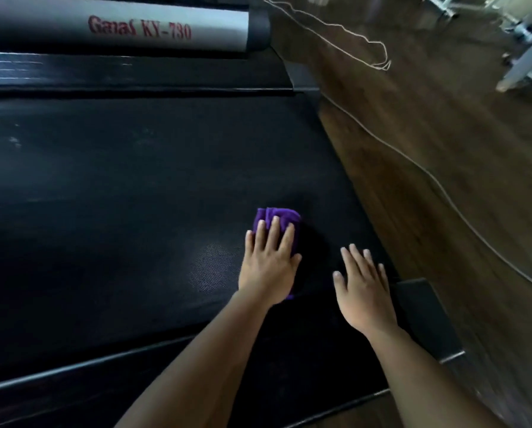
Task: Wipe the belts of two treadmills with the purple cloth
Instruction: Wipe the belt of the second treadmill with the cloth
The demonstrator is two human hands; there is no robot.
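Here, the purple cloth is lying bunched on the black belt of a treadmill, toward the belt's right side, and the left hand is pressing down on it from above. The fingers are lying straight and close together over the fabric, not curled around it, so the hand is holding the cloth by flat pressure only. The cloth is showing beyond the fingertips, and a small purple corner is peeking out near the wrist, so its long axis is running the same way as the hand, pointing away from the person. The right hand is spreading open with its fingers apart and seems to be resting on the belt just beside the left one, holding nothing; whether the palm is really touching I cannot tell. It is sitting close to the dark side rail. Most of the belt is stretching to the left of the cloth and ahead of it, with pale marks far left, so I judge the next stroke is needing a push in those directions. Beyond the belt, a grey cover with red lettering is lying across the top, and a white cable is trailing over the wooden floor.
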